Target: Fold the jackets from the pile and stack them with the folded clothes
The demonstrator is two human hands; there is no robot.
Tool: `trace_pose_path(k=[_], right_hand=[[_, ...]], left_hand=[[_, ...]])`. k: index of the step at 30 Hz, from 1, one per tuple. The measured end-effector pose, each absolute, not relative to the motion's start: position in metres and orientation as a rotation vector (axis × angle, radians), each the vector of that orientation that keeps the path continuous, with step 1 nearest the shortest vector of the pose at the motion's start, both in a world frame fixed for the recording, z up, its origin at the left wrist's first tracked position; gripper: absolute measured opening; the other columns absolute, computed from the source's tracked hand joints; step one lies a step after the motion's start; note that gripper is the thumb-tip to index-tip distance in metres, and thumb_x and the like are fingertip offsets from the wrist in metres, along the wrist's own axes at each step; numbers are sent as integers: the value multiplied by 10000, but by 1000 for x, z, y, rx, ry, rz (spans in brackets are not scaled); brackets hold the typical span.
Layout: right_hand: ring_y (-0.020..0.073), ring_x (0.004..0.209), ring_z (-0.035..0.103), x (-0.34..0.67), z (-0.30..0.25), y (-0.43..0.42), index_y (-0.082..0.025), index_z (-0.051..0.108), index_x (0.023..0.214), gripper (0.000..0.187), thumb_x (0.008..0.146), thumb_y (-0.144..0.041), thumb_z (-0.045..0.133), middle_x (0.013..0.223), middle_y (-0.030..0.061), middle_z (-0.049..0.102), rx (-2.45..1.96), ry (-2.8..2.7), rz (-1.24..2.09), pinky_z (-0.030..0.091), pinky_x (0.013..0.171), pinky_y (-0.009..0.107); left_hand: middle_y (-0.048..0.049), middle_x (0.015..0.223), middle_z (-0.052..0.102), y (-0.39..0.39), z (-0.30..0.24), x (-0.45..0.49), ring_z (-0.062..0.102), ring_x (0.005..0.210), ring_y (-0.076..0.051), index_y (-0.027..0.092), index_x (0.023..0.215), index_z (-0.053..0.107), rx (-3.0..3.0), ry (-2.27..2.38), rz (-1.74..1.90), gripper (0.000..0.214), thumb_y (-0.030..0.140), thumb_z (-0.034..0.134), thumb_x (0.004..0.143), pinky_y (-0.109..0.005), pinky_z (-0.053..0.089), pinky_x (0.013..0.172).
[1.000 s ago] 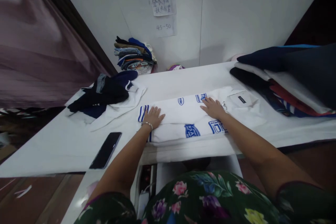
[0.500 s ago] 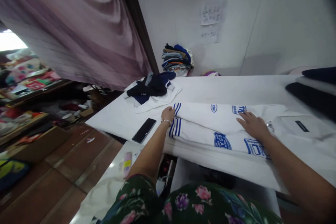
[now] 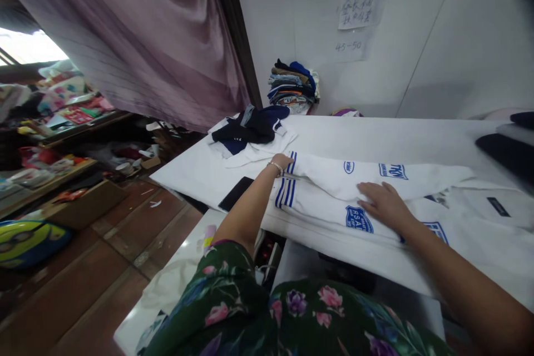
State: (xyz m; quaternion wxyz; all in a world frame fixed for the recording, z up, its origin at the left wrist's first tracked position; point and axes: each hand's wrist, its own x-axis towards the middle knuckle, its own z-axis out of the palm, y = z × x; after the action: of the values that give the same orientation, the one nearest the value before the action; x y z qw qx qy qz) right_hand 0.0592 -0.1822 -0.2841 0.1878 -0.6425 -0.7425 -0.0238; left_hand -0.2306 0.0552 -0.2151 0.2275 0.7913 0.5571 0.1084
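A long white shirt (image 3: 329, 214) with blue printed badges lies folded on the white table (image 3: 375, 139), and blue stripes run across its sleeve ends. My left hand (image 3: 282, 162) sits at those striped ends, fingers curled over the upper fold. Further right, my right hand (image 3: 386, 204) rests flat on the shirt, just beside a blue "RSA" badge. A dark label (image 3: 498, 207) marks the collar end at the right. A black phone (image 3: 236, 193) lies next to my left forearm, which hides part of it.
A dark garment on white cloth (image 3: 250, 133) lies at the table's far left. Folded clothes (image 3: 292, 86) are stacked against the wall, below paper notes (image 3: 361, 6). Dark folded clothes (image 3: 507, 139) sit at the right edge. The table's left edge drops to a tiled floor.
The view has swung left since the earliest frame. My right hand has slid left along the shirt, my left hand has moved to the upper striped sleeve end, and the upper fold now lies looser.
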Motion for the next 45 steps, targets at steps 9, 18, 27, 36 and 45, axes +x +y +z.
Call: trace_pose_path(k=[9,18,27,36,45], right_hand=[[302,1067,602,64,-274,-180,-236,620,1216,454,879,-421,380,1153,74,675,-1890,-1884,39,468,883,445],[271,1029,596,45,-268,-171,-175,477,1343,525,825,-234,417,1098,116,680,-1977,-2062,-247,349,974,458],[256,1004,602,47,-280,-167,-208,599,1179,369,845,-247,447,1155,101,660,-1968,-2172,-221,427,837,386],[250,1000,615,44,-270,-164,-180,596,1183,352,860,-238,467,1130,113,674,-2152,-2092,-230,399,855,365],[230,944,614,38,-258,-151,-172,595,1139,353,877,-119,365,1048,110,680,-2350,-2126,-152,355,784,342]], left_hand=[[-59,828,647,32,-214,-244,642,793,-180,196,988,616,1696,1551,535,260,419,539,877,-271,524,645],[-77,952,651,44,-206,-221,631,787,-139,145,1164,530,1592,1555,665,325,335,523,901,-226,514,637],[-121,1070,657,31,-247,-242,590,1025,-234,120,1117,601,1818,1747,567,342,247,618,800,-338,439,917],[-68,1221,602,-4,-241,-262,499,1163,-209,206,1122,650,2903,915,538,331,235,596,797,-372,383,1018],[-75,1288,569,10,-243,-263,471,1202,-218,234,1249,560,3024,1145,114,494,77,521,782,-380,403,960]])
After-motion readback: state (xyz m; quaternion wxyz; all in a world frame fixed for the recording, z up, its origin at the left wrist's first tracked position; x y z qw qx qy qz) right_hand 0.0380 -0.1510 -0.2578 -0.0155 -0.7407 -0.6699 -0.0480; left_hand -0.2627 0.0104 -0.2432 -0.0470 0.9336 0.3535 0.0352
